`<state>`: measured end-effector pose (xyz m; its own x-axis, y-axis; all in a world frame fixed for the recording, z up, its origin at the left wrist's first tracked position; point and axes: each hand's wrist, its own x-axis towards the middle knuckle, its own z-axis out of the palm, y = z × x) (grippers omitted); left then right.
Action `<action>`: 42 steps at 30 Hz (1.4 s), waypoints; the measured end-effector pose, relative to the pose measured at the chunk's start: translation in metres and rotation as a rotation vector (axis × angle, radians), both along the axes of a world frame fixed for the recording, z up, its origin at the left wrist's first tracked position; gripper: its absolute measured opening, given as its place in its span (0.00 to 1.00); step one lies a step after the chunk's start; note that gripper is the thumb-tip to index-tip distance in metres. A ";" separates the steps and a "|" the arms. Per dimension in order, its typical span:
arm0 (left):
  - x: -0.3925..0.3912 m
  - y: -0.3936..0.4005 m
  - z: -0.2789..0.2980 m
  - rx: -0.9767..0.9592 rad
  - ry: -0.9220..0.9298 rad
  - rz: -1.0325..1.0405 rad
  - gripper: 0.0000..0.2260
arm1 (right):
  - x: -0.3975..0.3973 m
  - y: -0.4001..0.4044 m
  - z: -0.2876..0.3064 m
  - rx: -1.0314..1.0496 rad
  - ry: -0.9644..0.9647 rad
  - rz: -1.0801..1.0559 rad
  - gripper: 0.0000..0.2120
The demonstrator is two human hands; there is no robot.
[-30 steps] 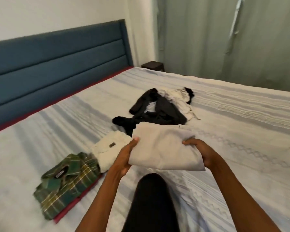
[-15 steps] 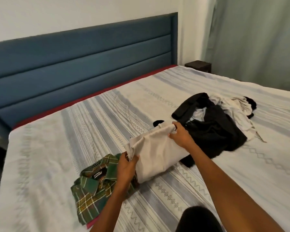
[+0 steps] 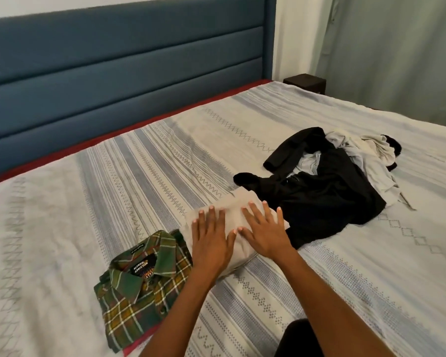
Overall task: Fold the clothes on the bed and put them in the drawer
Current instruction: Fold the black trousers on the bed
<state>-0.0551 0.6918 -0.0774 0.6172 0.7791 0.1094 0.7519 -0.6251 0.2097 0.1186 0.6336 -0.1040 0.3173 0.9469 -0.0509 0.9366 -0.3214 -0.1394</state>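
Observation:
A folded beige garment (image 3: pixel 236 211) lies on the bed beside a folded green plaid shirt (image 3: pixel 142 287). My left hand (image 3: pixel 210 240) and my right hand (image 3: pixel 264 231) press flat on the beige garment with fingers spread. To the right lies a heap of unfolded clothes: a black garment (image 3: pixel 325 199) and a pale one (image 3: pixel 371 161) tangled together. A red item (image 3: pixel 137 345) peeks out under the plaid shirt. No drawer is in view.
The bed has a striped grey and white cover (image 3: pixel 113 189) and a blue padded headboard (image 3: pixel 124 73). A dark bedside stand (image 3: pixel 305 82) sits at the far corner by green curtains (image 3: pixel 397 52). My dark-clad knee (image 3: pixel 304 340) shows at the bottom.
I carried the folded beige garment leftward and set it down next to the plaid shirt, over the cream item. Both hands let go of its edges and now lie flat on top.

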 end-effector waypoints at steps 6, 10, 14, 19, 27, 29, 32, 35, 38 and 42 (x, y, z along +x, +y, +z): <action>-0.007 0.013 -0.033 -0.096 0.114 0.010 0.48 | 0.015 -0.014 0.015 0.014 0.149 0.078 0.33; -0.002 0.005 -0.019 -0.077 -0.021 0.023 0.40 | 0.032 -0.035 0.014 0.498 0.241 -0.076 0.24; 0.015 -0.017 -0.007 -0.065 -0.167 -0.123 0.32 | 0.069 -0.054 0.021 0.451 0.082 -0.318 0.28; 0.036 -0.036 0.006 -0.079 -0.231 -0.243 0.24 | 0.104 -0.041 0.043 -0.075 -0.018 -0.308 0.40; 0.048 -0.057 0.019 -0.251 -0.397 -0.315 0.17 | 0.112 -0.057 0.048 0.058 -0.130 -0.408 0.15; 0.057 -0.067 0.026 -0.319 -0.438 -0.333 0.15 | 0.122 -0.083 0.045 0.346 -0.069 -0.515 0.13; 0.079 -0.088 0.040 -0.552 -0.513 -0.291 0.14 | 0.137 -0.126 0.056 0.762 0.179 -0.569 0.11; 0.107 -0.115 0.054 -0.986 -0.617 -0.137 0.22 | 0.143 -0.181 0.080 1.103 0.527 -0.635 0.10; 0.138 -0.145 0.062 -1.453 -0.708 -0.088 0.35 | 0.138 -0.243 0.107 1.408 0.699 -0.692 0.12; 0.177 -0.210 0.082 -1.659 -0.766 -0.243 0.50 | 0.130 -0.332 0.124 1.626 0.689 -0.720 0.13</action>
<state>0.1223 0.4815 0.0050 0.9098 0.2780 -0.3083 0.1424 0.4886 0.8608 0.2481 0.3013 0.0200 0.9320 -0.0804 0.3535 0.3623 0.2377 -0.9012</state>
